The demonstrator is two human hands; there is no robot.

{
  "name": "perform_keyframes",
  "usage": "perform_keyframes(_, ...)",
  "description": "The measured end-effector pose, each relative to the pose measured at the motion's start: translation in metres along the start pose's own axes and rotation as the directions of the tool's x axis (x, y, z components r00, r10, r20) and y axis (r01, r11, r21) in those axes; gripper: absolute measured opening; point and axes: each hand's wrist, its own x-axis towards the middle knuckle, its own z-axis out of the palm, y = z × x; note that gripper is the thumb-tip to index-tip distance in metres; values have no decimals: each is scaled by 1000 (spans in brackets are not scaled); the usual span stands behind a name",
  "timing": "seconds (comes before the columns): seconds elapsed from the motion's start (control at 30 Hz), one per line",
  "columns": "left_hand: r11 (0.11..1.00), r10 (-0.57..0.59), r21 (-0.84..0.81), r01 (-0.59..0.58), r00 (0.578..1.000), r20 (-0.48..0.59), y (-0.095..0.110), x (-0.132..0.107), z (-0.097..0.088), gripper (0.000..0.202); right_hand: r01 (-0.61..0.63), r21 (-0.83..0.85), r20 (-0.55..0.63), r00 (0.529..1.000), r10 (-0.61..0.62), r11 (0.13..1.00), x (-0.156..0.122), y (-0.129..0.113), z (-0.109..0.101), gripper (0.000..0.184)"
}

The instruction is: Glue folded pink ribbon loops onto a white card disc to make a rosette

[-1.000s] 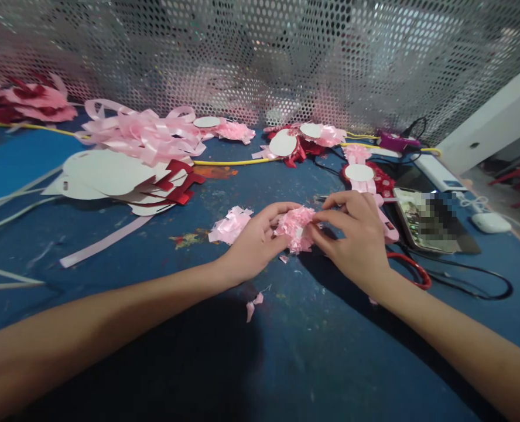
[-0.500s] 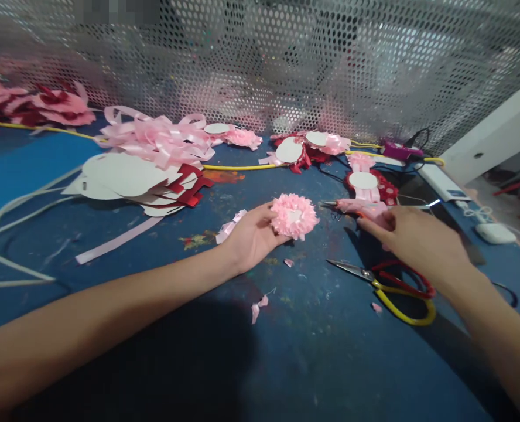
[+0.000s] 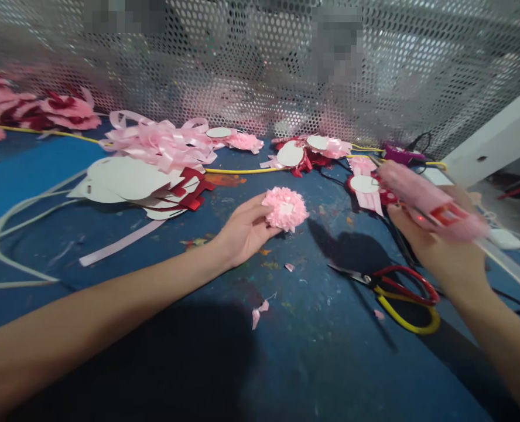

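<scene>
My left hand (image 3: 251,228) is closed on the edge of a pink ruffled rosette (image 3: 286,208), whose pale flat centre faces up. In my right hand (image 3: 444,252) is a pink hot glue gun (image 3: 431,199), raised off the table and somewhat blurred, with a small red light lit. A clear glue stick (image 3: 515,269) sticks out of its back end. Below it lie scissors (image 3: 372,280) with one red and one yellow handle, blades apart. Behind the glue gun rests a rosette with a white oval disc (image 3: 364,184) and pink ribbon tails.
At the left are a heap of pink ribbon loops (image 3: 158,143) and stacked white card shapes (image 3: 123,179). More white-disc rosettes (image 3: 290,154) line the perforated metal screen (image 3: 260,64). A yellow cable (image 3: 242,171) crosses behind. Pink scraps (image 3: 255,317) lie in front.
My right hand has picked the glue gun up off the table and tilted it. My left hand has shifted slightly left with the rosette. A ribbon piece beside the left hand is now out of sight.
</scene>
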Motion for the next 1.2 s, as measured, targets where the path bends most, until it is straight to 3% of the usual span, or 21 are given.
perform_keyframes(0.07,997,-82,16,81,996,19,-3,-8,5,40,175,42,-112,979,-169,984,-11,-10,-5,18)
perform_keyframes(0.17,981,-186,54,185,982,13,-11,-19,9,56,284,159,-141,954,-263,946,-29,-15,-7,17)
perform_keyframes(0.33,971,-202,143,194,979,43,-21,-21,8,57,366,320,46,915,-401,874,-52,-4,0,20)
perform_keyframes(0.67,970,-171,202,137,971,165,-20,-15,10,46,387,369,219,847,-484,845,-62,-9,8,12)
perform_keyframes(0.8,959,-186,249,135,964,193,-21,-15,10,46,360,352,212,868,-448,864,-61,-11,8,11)
perform_keyframes(0.97,953,-194,268,138,961,195,-21,-14,10,46,377,388,232,843,-485,841,-60,-10,8,11)
perform_keyframes(1.2,949,-224,269,167,954,199,-18,-15,12,46,350,363,219,869,-444,864,-62,-13,7,15)
